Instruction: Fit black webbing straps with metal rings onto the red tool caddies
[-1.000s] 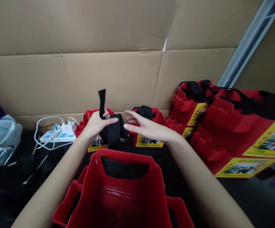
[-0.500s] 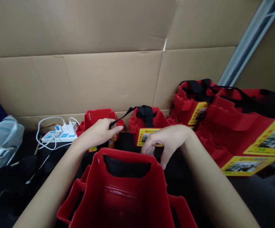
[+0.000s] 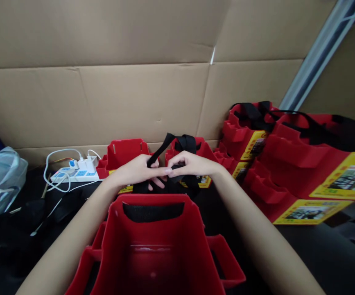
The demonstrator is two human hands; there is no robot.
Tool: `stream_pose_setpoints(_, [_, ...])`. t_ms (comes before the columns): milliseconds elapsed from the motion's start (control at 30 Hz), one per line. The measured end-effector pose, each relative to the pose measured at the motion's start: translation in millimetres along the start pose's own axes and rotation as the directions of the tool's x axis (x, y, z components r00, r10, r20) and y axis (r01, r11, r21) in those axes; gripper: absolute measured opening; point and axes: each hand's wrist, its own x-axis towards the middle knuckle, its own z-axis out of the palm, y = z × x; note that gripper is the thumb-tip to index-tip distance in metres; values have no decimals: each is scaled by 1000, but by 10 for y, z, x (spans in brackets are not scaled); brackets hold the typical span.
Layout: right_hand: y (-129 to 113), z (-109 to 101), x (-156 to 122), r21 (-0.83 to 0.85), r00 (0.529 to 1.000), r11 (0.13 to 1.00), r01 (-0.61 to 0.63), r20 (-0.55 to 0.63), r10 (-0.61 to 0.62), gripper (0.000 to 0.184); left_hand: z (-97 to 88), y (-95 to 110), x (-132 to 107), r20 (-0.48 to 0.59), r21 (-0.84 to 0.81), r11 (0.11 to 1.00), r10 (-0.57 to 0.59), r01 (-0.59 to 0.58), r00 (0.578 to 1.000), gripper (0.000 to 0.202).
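Close to me stands a red plastic bin (image 3: 152,235) with side pockets, its opening facing up toward me. Black webbing shows through the slot in its far wall. Just beyond that wall my hands meet. A black strap (image 3: 164,148) rises in a loop from my left hand (image 3: 142,170), which is closed on it. My right hand (image 3: 189,164) pinches black webbing between thumb and fingers, its fingertips touching the left hand's. The lower run of the strap is partly hidden behind the bin's rim.
Behind the hands stand two more red bins, a left one (image 3: 125,150) and a right one (image 3: 208,151). Stacked red bins (image 3: 300,164) with yellow labels fill the right side. A white power strip (image 3: 79,174) with cables and a pale plastic bag (image 3: 2,184) lie left. Cardboard (image 3: 118,106) walls the back.
My right hand has moved left and up from the bin's far right corner to meet my left hand, and now pinches webbing. The near bin appears slightly further left.
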Motion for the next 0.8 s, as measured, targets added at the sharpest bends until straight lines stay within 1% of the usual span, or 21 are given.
stream_pose_setpoints(100, [-21, 155, 119, 41, 998, 998, 56, 10, -56, 24, 41, -70, 67, 51, 13, 1000, -7, 7, 999, 27])
stream_pose_setpoints(167, [-27, 179, 129, 67, 998, 996, 58, 17, -60, 25, 42, -96, 77, 44, 18, 1000, -11, 10, 999, 22])
stream_pose_setpoints(233, [-14, 113, 68, 57, 999, 998, 31, 17, -33, 26, 18, -110, 66, 36, 21, 1000, 7, -8, 999, 19])
stream_pose_setpoints(300, [18, -24, -45, 18, 1000, 1000, -21, 8, 21, 27, -19, -112, 45, 44, 46, 998, 46, -48, 998, 25])
stream_pose_setpoints(333, [39, -102, -108, -3, 998, 999, -53, -15, 53, 28, -35, -109, 34, 50, 64, 995, 69, -72, 996, 28])
stream_pose_setpoints(400, [76, -236, -210, -29, 988, 994, -106, -112, 103, 28, -53, -96, 18, 62, 103, 988, 109, -115, 992, 32])
stream_pose_setpoints(467, [83, -284, -237, -46, 966, 993, -105, -243, 91, 27, -48, -81, 18, 62, 126, 983, 127, -134, 990, 33])
stream_pose_setpoints(500, [70, -265, -215, -64, 955, 994, -84, -289, 62, 27, -40, -78, 24, 44, 116, 985, 121, -126, 992, 34])
stream_pose_setpoints(533, [48, -219, -173, -87, 952, 995, -54, -305, 25, 27, -30, -80, 35, 12, 85, 990, 109, -110, 994, 35])
stream_pose_setpoints(600, [-16, -74, -59, -129, 965, 991, 20, -258, -53, 27, -18, -100, 63, -66, -18, 996, 83, -84, 994, 35])
stream_pose_setpoints(667, [-77, 80, 46, -159, 976, 982, 101, -176, -129, 24, -24, -136, 86, -121, -89, 991, 91, -102, 989, 33])
stream_pose_setpoints(733, [-105, 183, 105, -189, 973, 967, 170, -122, -195, 25, -44, -164, 91, -141, -100, 984, 133, -147, 981, 34])
stream_pose_setpoints(800, [-86, 227, 127, -246, 971, 952, 183, -110, -215, 30, -64, -162, 70, -155, -102, 976, 175, -192, 972, 37])
